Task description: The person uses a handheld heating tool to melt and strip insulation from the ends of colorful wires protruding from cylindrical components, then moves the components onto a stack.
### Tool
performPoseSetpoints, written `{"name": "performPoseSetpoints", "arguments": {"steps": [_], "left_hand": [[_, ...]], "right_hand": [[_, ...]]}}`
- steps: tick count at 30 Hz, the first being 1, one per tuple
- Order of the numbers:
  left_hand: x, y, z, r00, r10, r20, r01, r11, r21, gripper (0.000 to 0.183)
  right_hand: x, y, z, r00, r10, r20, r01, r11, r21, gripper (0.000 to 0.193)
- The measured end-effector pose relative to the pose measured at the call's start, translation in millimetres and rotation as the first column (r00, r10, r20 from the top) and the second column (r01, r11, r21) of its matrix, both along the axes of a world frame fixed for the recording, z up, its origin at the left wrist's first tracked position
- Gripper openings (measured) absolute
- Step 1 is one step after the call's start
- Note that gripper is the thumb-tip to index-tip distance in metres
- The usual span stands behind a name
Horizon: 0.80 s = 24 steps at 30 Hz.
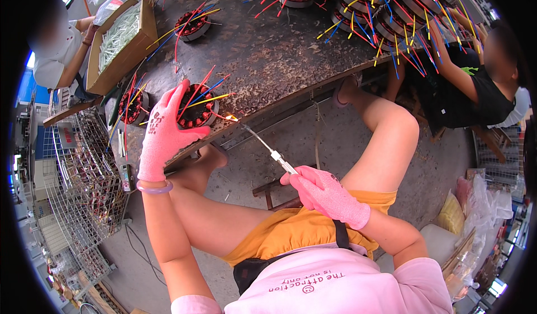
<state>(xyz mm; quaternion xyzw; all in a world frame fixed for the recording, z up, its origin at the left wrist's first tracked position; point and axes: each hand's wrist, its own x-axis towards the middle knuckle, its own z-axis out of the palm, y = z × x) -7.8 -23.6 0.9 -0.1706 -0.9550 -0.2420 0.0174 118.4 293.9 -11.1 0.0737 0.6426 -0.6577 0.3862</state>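
Note:
My left hand (163, 132), in a pink knit glove, curves its thumb and fingers around a motor stator (206, 112) at the table's near edge. Red, blue and yellow lead wires stand up from this stator. In my right hand (329, 195), also gloved in pink, is a thin metal torch (275, 155), fingers wrapped round its handle. A small orange flame (231, 118) burns at the torch's tip, close beside the stator's right side. Another stator with coloured wires (134, 108) sits left of my left hand, and one more (193, 27) lies farther back.
The dark, worn table (251, 62) carries stacked wired stators (386, 12) at the far right. A cardboard box (124, 40) of white sleeves stands at the left. Wire baskets (78, 185) are on the floor at left. One co-worker (61, 56) is at left, another (475, 84) at right.

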Motion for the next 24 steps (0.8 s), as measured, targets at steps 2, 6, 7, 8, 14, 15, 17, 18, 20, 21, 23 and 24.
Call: {"name": "performPoseSetpoints", "arguments": {"steps": [2, 6, 7, 8, 14, 15, 17, 18, 20, 21, 23, 24], "left_hand": [[0.3, -0.1, -0.1, 1.000, 0.001, 0.003, -0.001, 1.000, 0.003, 0.098], [0.3, 0.3, 0.4, 1.000, -0.004, 0.000, 0.004, 1.000, 0.005, 0.098], [0.0, 0.0, 0.3, 1.000, -0.006, 0.001, 0.006, 1.000, 0.008, 0.098], [0.0, -0.2, 0.2, 1.000, -0.004, 0.005, 0.004, 1.000, 0.011, 0.099], [0.2, 1.8, 1.9, 1.000, 0.001, 0.013, -0.001, 1.000, 0.011, 0.098], [-0.1, 1.6, 1.7, 1.000, -0.001, 0.010, 0.001, 1.000, 0.007, 0.098], [-0.1, 1.7, 1.5, 1.000, -0.002, 0.008, 0.002, 1.000, 0.003, 0.098], [-0.1, 2.0, 1.6, 1.000, -0.002, 0.009, 0.002, 1.000, 0.003, 0.099], [0.3, 1.5, 1.6, 1.000, 0.002, 0.016, -0.002, 1.000, -0.009, 0.099], [0.5, 0.6, 1.5, 1.000, 0.006, 0.022, -0.006, 1.000, -0.020, 0.099], [0.2, 0.0, 1.1, 1.000, 0.007, 0.026, -0.006, 1.000, -0.030, 0.099], [-0.2, -0.2, 0.8, 1.000, 0.005, 0.025, -0.004, 1.000, -0.031, 0.099]], "right_hand": [[-0.8, -0.6, 1.9, 1.000, 0.007, -0.009, -0.006, 1.000, 0.010, 0.027], [-0.8, -0.6, 4.3, 1.000, 0.001, 0.000, -0.001, 1.000, 0.018, 0.027], [-0.6, -0.6, 4.0, 1.000, -0.003, -0.003, 0.003, 1.000, 0.013, 0.027], [-0.3, -0.4, 3.6, 1.000, -0.008, -0.006, 0.008, 1.000, 0.009, 0.027], [-1.5, -0.2, 3.2, 1.000, 0.007, -0.024, -0.007, 1.000, 0.029, 0.027], [-1.9, -0.6, 4.3, 1.000, 0.012, -0.023, -0.011, 0.999, 0.034, 0.027], [-2.5, -1.3, 5.7, 1.000, 0.008, -0.012, -0.008, 0.999, 0.033, 0.027], [-2.8, -1.7, 6.5, 1.000, 0.006, -0.006, -0.006, 0.999, 0.033, 0.027], [-4.0, -2.7, 8.4, 0.999, 0.025, -0.021, -0.023, 0.998, 0.064, 0.027], [-4.3, -3.0, 8.8, 0.999, 0.034, -0.029, -0.032, 0.996, 0.080, 0.027], [-3.3, -2.4, 6.7, 0.999, 0.026, -0.040, -0.024, 0.998, 0.059, 0.027], [-2.6, -2.0, 5.3, 0.999, 0.022, -0.045, -0.020, 0.999, 0.049, 0.027]]}}
